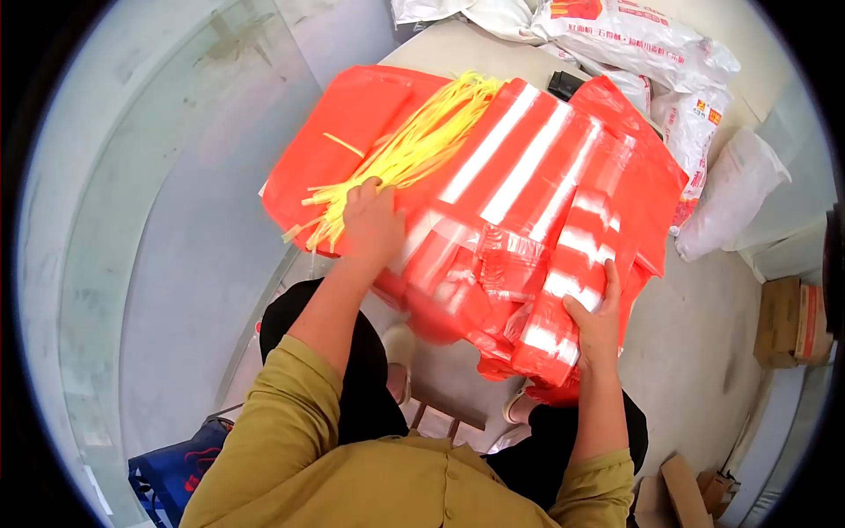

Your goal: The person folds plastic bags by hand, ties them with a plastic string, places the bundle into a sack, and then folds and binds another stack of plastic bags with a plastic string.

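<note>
Red plastic bags with white stripes [519, 167] lie spread over a light table in front of me. On their left part rests a bundle of yellow strips [431, 132]. My left hand [374, 220] is at the lower end of this bundle, its fingertips bent against the strips; whether it grips any is unclear. My right hand [597, 321] is on a folded red and white bag stack [568, 282] at the right, thumb and fingers around its edge. Several loose bag ends hang over the table's near edge, above my knees.
White printed sacks [634, 40] are piled at the back right, beside a small black object [564, 85]. Cardboard boxes [779, 321] stand at the far right, with open cardboard [682, 493] lower down. A blue bag [180, 466] is at the lower left.
</note>
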A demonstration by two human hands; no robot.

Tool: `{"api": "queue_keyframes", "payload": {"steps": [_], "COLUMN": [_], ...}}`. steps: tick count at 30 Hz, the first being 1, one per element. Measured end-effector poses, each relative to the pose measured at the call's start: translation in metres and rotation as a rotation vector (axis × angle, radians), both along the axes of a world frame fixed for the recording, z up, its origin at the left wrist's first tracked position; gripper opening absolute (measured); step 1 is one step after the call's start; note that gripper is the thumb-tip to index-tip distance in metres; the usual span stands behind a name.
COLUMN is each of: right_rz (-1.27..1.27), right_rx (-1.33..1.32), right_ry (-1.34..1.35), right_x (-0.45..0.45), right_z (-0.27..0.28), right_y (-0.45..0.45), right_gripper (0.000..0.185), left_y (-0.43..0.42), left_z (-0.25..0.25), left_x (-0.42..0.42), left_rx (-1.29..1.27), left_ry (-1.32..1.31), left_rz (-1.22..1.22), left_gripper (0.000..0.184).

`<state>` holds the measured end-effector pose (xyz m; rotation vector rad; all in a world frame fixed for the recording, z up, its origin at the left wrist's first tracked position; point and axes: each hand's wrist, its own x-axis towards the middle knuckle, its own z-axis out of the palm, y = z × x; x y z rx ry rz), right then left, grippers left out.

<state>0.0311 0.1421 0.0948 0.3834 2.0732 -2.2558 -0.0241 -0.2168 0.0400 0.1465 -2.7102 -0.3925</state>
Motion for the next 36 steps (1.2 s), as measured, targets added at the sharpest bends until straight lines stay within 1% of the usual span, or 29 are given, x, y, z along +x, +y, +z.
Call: {"api": "queue_keyframes", "payload": {"steps": [1,4,7,10,13,16,19,22,25,28,31,34,35,36], "right_rz": [0.001,0.005,0.010,0.015,0.015,0.013,0.004,0.006,0.007,0.004,-0.017,-0.040,-0.046,-0.054], "right_rx": [0.004,0.005,-0.017,-0.031,-0.036,-0.040,-0.054,-0.072,-0.081,-0.091,-0.154,-0.238,-0.268,-0.298], "right_ry": [0.005,0.018,0.023,0.019,0.022,0.024,0.026,0.018,-0.001,-0.035,-0.046,-0.063,-0.072,-0.081], "right_x": [0.000,-0.001,-0.001,-0.001,0.000,0.000,0.000,0.001,0.002,0.002,0.001,0.001,0.000,-0.001], "right_z": [-0.001,-0.004,-0.006,-0.007,-0.009,-0.009,-0.008,-0.003,0.004,0.009,0.008,0.010,0.009,0.008], "right_y": [0.001,0.002,0.002,0.004,0.006,0.007,0.006,0.005,0.006,0.006,0.006,0.001,-0.001,-0.002], "right_gripper": [0.096,0.096,0.095,0.095,0.096,0.096,0.097,0.097,0.096,0.096,0.096,0.096,0.096,0.096], "left_y": [-0.006,-0.015,-0.011,-0.005,-0.005,0.000,0.000,-0.004,-0.001,0.002,0.026,0.057,0.071,0.082], "left_z": [-0.004,-0.009,-0.009,-0.013,-0.010,0.008,0.008,0.006,0.016,0.022,0.028,0.040,0.046,0.043], "left_x": [0.000,-0.001,-0.003,-0.003,-0.006,-0.002,-0.002,-0.002,0.002,0.000,0.004,0.009,0.012,0.012], "left_rx": [-0.013,-0.074,-0.056,-0.061,-0.002,-0.040,-0.093,-0.084,-0.107,0.164,0.803,1.250,1.351,1.435], "left_ry": [-0.017,0.010,0.046,0.024,-0.008,-0.051,0.013,0.068,0.195,0.004,-0.129,-0.284,-0.396,-0.449], "left_rz": [0.026,-0.060,-0.091,0.050,0.108,0.120,0.106,0.063,0.025,-0.039,-0.075,-0.261,-0.182,-0.219], "left_gripper": [0.039,0.037,0.036,0.036,0.030,0.018,0.008,0.006,0.007,0.008,0.009,0.010,0.009,0.009]}}
